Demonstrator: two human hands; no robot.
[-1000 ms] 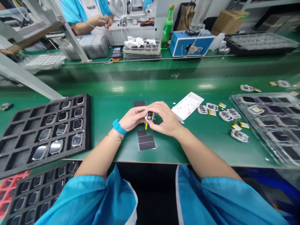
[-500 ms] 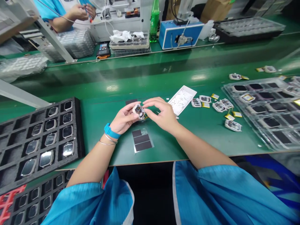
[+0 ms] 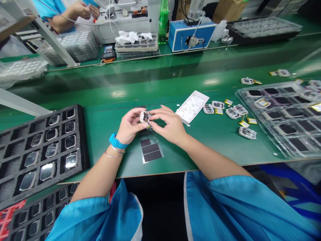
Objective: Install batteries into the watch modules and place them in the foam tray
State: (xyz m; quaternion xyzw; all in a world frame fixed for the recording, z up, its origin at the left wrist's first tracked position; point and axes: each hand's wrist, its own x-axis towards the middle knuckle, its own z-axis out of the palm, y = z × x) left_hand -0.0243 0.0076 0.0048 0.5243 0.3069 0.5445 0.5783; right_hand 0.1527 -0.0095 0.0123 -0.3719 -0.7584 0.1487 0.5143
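My left hand grips a small smartwatch case between thumb and fingers, its inner electronics facing up. From the other side, my right hand has its thumb and index finger closed at the right edge of the same case. A bit of yellow shows under the case, mostly hidden by the fingers. Just below my hands, a clear sheet with black adhesive rectangles lies on the green bench. To the right of my right hand is a white box lid holding many tiny pieces.
Several opened watch cases with yellow batteries lie at the right, beside a clear plastic tray of watch parts. At left stands a black foam tray with watches. Across the bench are a blue machine, a green bottle and a co-worker's hands.
My right hand has moved in to the left, so its thumb and index finger now meet the case's edge. The case has turned slightly in my left hand.
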